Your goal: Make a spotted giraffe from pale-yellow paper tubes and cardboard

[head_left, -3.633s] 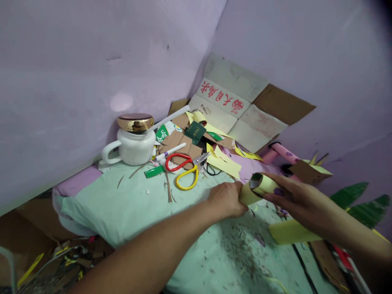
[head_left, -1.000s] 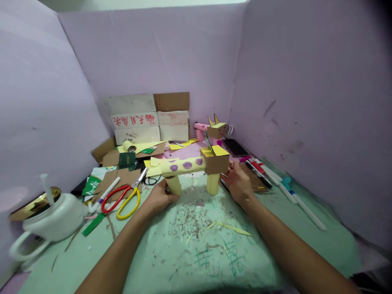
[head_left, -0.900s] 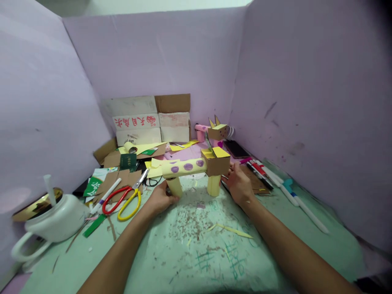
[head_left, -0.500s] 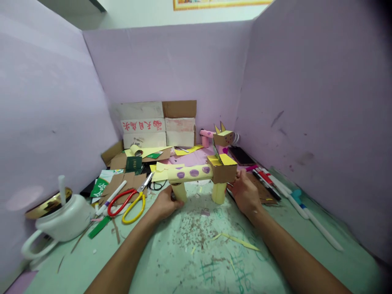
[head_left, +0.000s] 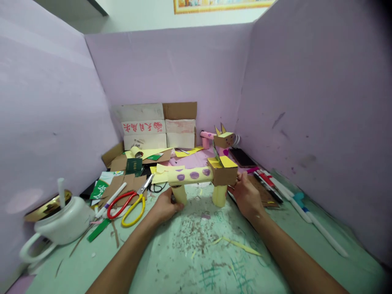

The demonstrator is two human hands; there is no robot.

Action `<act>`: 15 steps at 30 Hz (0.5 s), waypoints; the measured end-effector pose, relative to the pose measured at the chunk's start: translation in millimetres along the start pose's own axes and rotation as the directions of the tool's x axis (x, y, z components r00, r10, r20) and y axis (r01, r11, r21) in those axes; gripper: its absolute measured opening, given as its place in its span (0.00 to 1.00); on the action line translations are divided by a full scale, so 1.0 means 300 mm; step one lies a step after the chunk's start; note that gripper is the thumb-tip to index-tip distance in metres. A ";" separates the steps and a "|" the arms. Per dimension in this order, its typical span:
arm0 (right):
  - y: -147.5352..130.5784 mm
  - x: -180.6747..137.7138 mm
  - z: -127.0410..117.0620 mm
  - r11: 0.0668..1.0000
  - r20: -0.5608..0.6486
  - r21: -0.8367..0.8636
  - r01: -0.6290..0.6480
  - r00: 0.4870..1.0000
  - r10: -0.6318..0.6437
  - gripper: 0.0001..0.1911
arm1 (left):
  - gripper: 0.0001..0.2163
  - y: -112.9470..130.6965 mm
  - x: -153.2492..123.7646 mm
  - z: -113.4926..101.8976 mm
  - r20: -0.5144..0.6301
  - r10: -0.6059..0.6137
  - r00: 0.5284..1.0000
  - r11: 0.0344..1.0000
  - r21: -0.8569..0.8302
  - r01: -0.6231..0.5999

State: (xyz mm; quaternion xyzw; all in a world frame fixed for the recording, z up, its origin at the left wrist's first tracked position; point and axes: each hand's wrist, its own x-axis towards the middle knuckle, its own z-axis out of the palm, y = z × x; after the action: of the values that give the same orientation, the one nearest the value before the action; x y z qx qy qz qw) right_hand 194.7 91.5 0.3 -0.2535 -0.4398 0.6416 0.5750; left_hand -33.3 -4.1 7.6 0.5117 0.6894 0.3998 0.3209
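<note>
A handmade cardboard giraffe (head_left: pixel 190 175) stands upright on the green-covered table in the head view. Its pale yellow tube body has purple spots and joins a brown box chest (head_left: pixel 225 178). Above rises a head (head_left: pixel 223 141) with two pointed ears. My left hand (head_left: pixel 165 206) is closed around the rear leg tube (head_left: pixel 179 195), its far fingers hidden behind it. My right hand (head_left: pixel 247 197), fingers bent, is at the right side of the chest, beside the front leg tube (head_left: pixel 219 197). Its fingertips are partly hidden there.
Scissors (head_left: pixel 131 203), a marker (head_left: pixel 113 198), cardboard scraps and a white teapot-like pot (head_left: pixel 65 220) lie left. Several markers (head_left: pixel 269 185) and a phone (head_left: pixel 241 157) are right. A pink tube figure (head_left: pixel 206 141) and flattened carton (head_left: pixel 180 132) stand behind. Paper strips (head_left: pixel 240 246) lie in front.
The view has shifted very slightly, so everything sits a little lower. Both hands keep their places at the giraffe, which has not visibly moved on the table.
</note>
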 end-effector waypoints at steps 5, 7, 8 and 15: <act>0.005 0.007 -0.009 1.000 0.007 0.002 -0.011 1.000 0.011 0.23 | 0.19 -0.004 0.000 0.000 0.009 0.003 1.000 1.000 -0.020 -0.003; 0.006 0.010 -0.013 1.000 -0.003 0.011 -0.013 1.000 0.013 0.22 | 0.19 -0.008 0.002 -0.001 0.014 0.005 1.000 1.000 -0.021 -0.005; 0.006 0.011 -0.015 1.000 -0.007 0.015 -0.017 1.000 0.017 0.23 | 0.19 -0.010 0.004 -0.002 0.015 0.007 1.000 1.000 -0.020 -0.006; -0.013 0.004 -0.018 0.998 0.025 0.051 0.027 0.999 -0.028 0.24 | 0.21 -0.024 0.016 -0.003 0.034 0.012 0.999 1.000 -0.016 -0.012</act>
State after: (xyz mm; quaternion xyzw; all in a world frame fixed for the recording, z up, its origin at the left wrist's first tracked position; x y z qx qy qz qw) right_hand 201.1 94.0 1.3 -0.2246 -0.4341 0.6479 0.5843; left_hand -38.7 -0.7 1.5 0.5201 0.6776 0.3983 0.3343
